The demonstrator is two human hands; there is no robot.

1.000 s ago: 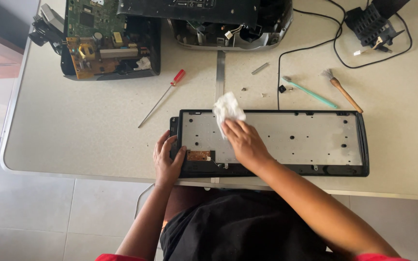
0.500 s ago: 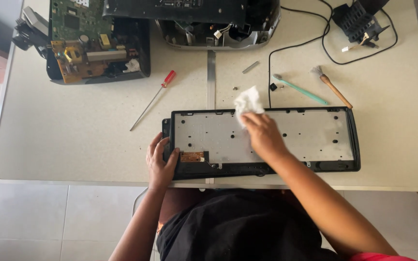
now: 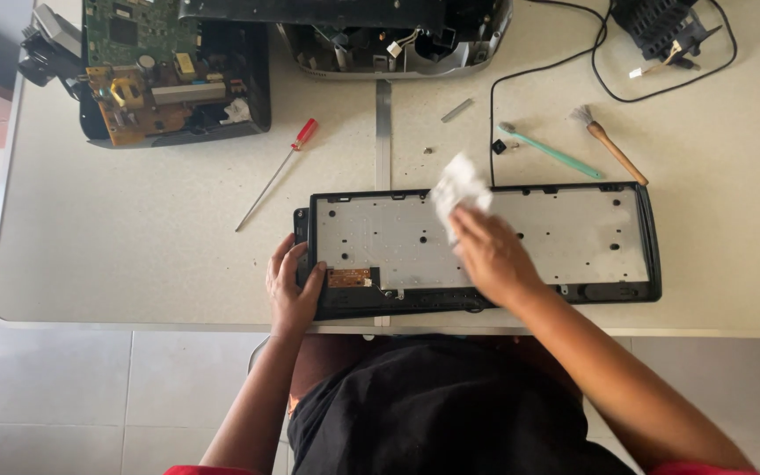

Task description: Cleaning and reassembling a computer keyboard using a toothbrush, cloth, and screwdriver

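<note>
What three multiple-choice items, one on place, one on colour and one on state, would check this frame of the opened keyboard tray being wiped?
1. Where does the screwdriver lie?
A. On the table, left of the keyboard tray
B. Inside the tray
C. In the left hand

2. What colour is the screwdriver's handle?
A. Green
B. Red
C. Black

3. What is the right hand doing?
A. Resting empty on the table
B. Holding the brush
C. Pressing a white cloth on the tray's metal plate

Answers:
1 A: it lies slantwise on the bare tabletop, apart from the tray's left end.
2 B: the handle at its upper end is red.
3 C: the fingers lie over the crumpled cloth on the plate, while the left hand grips the tray's left edge.
</note>
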